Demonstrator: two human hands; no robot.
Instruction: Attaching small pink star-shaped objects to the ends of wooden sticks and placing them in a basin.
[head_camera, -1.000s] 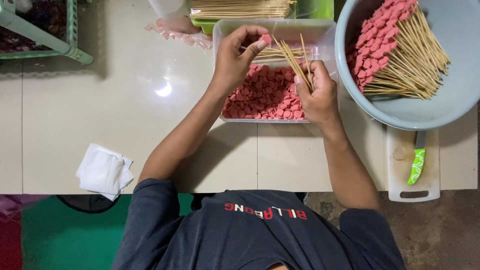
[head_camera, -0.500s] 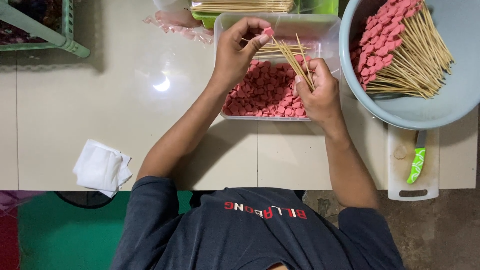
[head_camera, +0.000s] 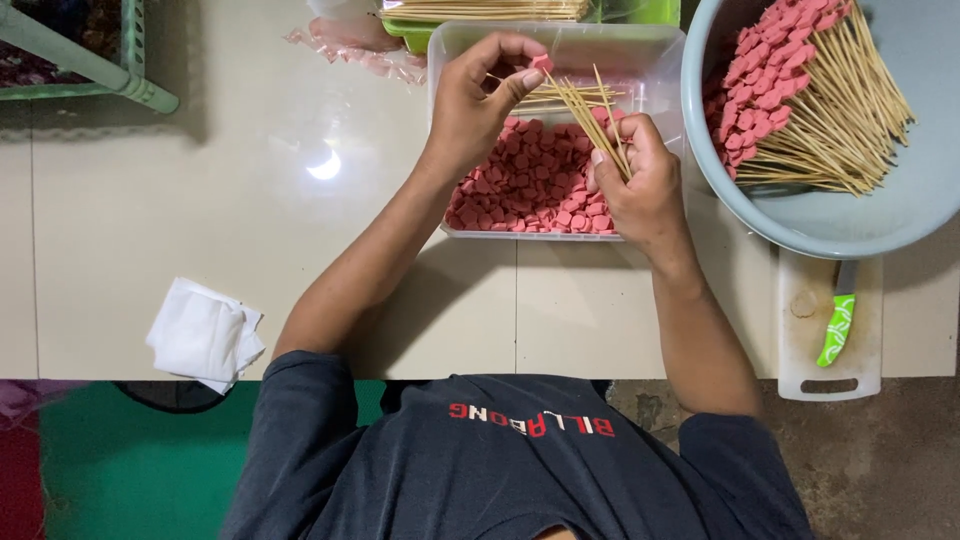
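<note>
My left hand (head_camera: 478, 100) pinches a small pink piece (head_camera: 543, 63) between thumb and fingers, right at the tip of a bamboo skewer. My right hand (head_camera: 642, 185) grips a bundle of thin bamboo skewers (head_camera: 585, 110) that fans up and to the left. Both hands hover over a clear plastic tub (head_camera: 560, 38) whose floor is covered with several pink pieces (head_camera: 525, 185).
A grey-blue basin (head_camera: 850, 220) at the right holds several skewers loaded with pink pieces (head_camera: 790, 95). Below it lies a white cutting board (head_camera: 805, 345) with a green-handled knife (head_camera: 838, 328). A white cloth (head_camera: 203, 335) lies at the left edge. A green tray of skewers (head_camera: 640, 12) and a green basket (head_camera: 95, 70) sit at the back.
Both hands stay over the tub, almost in place. My left hand's fingers have shifted slightly at the skewer tip with the pink piece.
</note>
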